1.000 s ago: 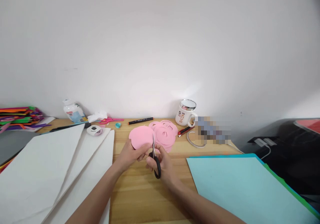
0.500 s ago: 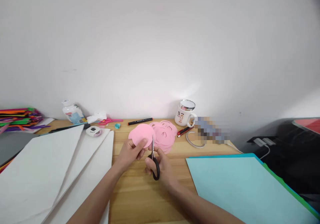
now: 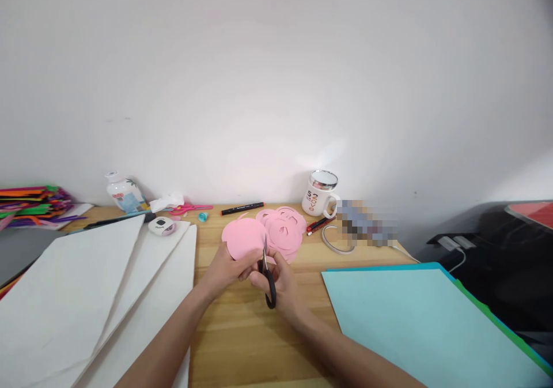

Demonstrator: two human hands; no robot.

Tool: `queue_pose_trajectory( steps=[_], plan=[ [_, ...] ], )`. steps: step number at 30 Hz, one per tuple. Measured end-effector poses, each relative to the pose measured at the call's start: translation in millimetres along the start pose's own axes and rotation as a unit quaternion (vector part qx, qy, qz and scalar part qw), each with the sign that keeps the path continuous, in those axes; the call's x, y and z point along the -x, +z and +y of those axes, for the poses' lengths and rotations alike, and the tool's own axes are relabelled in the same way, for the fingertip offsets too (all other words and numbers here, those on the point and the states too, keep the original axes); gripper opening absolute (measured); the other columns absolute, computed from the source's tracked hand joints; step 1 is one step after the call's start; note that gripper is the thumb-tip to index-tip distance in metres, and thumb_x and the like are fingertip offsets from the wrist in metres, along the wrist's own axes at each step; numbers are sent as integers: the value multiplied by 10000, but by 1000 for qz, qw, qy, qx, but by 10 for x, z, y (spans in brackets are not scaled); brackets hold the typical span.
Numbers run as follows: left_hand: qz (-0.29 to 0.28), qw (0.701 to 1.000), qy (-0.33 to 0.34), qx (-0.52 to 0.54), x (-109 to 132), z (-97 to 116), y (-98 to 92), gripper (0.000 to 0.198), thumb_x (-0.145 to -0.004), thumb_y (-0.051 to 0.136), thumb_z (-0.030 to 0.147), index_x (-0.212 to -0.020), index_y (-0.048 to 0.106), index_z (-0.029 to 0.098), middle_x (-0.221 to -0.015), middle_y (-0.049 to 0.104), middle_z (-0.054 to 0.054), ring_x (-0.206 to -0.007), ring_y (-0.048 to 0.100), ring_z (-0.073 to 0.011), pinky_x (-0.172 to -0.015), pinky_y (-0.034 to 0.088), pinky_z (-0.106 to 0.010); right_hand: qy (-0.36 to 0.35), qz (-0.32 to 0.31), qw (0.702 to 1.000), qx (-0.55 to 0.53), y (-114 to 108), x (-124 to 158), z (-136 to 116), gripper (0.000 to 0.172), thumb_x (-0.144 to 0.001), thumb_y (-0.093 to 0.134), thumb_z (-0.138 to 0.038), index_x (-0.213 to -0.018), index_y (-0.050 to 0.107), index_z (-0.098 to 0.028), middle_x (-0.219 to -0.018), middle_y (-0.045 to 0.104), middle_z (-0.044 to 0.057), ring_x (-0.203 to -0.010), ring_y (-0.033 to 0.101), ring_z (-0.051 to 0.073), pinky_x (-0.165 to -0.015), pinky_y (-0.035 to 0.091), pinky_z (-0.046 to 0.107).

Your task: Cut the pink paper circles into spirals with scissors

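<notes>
Paper (image 3: 244, 239): pinched in my left hand (image 3: 226, 268)
Scissors (image 3: 272, 291): gripped by right hand (image 3: 284, 287), pointing away, at paper's right edge

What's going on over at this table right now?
A person holds pink paper in the left hand and black-handled scissors in the right hand, with the blades at the paper's right edge. More pink cut-outs lie just beyond, near a white mug. White sheets lie to the left.
</notes>
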State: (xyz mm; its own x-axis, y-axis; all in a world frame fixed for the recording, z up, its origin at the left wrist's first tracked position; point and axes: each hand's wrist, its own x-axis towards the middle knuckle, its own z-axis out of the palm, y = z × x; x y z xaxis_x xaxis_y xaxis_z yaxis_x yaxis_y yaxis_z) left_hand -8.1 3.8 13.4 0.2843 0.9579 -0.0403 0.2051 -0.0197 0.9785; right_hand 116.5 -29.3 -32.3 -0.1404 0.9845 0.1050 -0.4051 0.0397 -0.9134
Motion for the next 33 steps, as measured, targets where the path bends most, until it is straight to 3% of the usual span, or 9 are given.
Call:
queue_pose_trajectory(
  steps=[11, 22, 33],
  plan=[
    [-4, 1000, -2, 0, 17, 65, -3, 267, -712, 576, 349, -562, 467, 156, -446, 426, 43, -406, 336, -70, -374, 257, -189, -2, -10, 1000, -6, -7, 3, 2, 445, -639, 721, -367, -947, 434, -223, -744, 559, -14, -672, 556, 151, -568, 380, 242],
    [-2, 1000, 14, 15, 4, 44, -16, 278, -728, 577, 323, -545, 459, 150, -415, 404, 53, -381, 317, -49, -365, 239, -172, -4, 7, 999, 33, 5, 12, -36, 444, -638, 699, -427, -922, 439, -206, -714, 556, -18, -517, 448, 89, -454, 319, 205],
    [-1, 1000, 13, 19, -7, 24, -62, 339, -720, 594, 369, -500, 468, 143, -387, 371, 55, -378, 310, -52, -374, 241, -184, 11, 18, 997, 68, 25, 20, -68, 459, -636, 669, -470, -921, 419, -212, -467, 483, -86, -388, 414, 94, -388, 303, 202]
  ],
)
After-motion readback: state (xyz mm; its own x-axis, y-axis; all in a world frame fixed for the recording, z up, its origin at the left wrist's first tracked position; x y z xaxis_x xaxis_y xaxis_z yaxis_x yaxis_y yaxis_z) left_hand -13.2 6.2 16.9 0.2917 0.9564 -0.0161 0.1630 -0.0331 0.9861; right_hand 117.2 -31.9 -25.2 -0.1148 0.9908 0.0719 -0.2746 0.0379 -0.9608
